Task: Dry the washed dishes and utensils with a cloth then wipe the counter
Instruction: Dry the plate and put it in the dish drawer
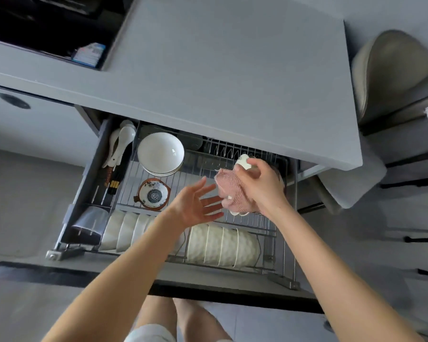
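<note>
Over the pulled-out wire dish drawer (269, 225) beneath the grey worktop (232, 82), I am in the drying step. My right hand (260, 186) is curled round a bunched pink cloth (230, 191) and, at the fingertips, a small white ceramic piece (244, 162). It looks like a little cup, though the cloth and my fingers hide most of it. My left hand (195, 206) is wide, fingers spread and palm turned up, holding nothing. Its fingertips are just beside the lower edge of the cloth; whether they touch it I cannot tell. I judge the next move is to take the piece or the cloth into that waiting palm, so one hand can steady while the other rubs. Glazed ceramic is slick, so the hold must be sure above those thin metal wires. The cloth has a soft waffle weave and folds loosely. Further back in the drawer sits a stack of smooth, glossy white bowls (160, 151), and nearer me a small patterned dish (154, 193) with a brown rim. At the front a row of ribbed white bowls (223, 245) stands on edge. White ceramic spoons (122, 141) and dark chopsticks (113, 178) lie in the left side compartment. Wiping the matte worktop seems yet to come.
</note>
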Demonstrator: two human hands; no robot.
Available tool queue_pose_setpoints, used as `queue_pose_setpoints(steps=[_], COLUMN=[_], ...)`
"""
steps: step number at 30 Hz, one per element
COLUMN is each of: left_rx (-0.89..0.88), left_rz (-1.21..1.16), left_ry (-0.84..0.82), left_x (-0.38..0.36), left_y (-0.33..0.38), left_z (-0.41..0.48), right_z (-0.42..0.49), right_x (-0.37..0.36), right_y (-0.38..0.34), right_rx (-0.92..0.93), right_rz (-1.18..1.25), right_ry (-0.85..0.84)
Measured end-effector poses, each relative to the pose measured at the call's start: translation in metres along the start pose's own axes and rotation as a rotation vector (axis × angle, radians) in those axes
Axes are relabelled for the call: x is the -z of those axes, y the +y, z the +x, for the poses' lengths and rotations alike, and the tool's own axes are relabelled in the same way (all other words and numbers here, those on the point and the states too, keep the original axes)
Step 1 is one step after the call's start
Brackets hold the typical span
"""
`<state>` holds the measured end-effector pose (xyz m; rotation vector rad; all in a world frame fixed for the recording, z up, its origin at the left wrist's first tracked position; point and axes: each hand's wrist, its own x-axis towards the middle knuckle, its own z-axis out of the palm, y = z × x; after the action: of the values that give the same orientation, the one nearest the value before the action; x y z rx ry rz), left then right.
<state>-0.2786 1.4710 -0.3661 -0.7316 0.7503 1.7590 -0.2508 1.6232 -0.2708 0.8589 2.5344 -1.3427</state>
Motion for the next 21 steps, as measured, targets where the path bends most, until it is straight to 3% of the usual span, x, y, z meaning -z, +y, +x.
queue_pose_setpoints(steps=[3,5,7,14,21], left_rx=[-0.124,-0.217,-0.264,-0.559,-0.805], left_rz=[0.141,0.291,0.359,0.31,0.277], left_ry=[-0.063,0.004,0.083,0.438,0.696], left_x=[-0.006,0.002,0.017,0.067,0.152], left_y=[0.01,0.014,0.019,0.033,0.035], left_z=[-0.061,-0.09,-0.11,-0.221,-0.377], right_z=[-0.029,-0.047,-0.058,-0.1,-0.175], right_x=[-0.002,-0.008,-0.017,-0.071,-0.16], right_y=[-0.029,-0.044,-0.052,-0.116,-0.215], right_rx=[0.022,0.016,0.095,0.518,0.756], right_rz=[0.047,0.094,0.021,-0.331,-0.392], right_ry=[-0.267,-0.472,-0.566,-0.448,-0.557])
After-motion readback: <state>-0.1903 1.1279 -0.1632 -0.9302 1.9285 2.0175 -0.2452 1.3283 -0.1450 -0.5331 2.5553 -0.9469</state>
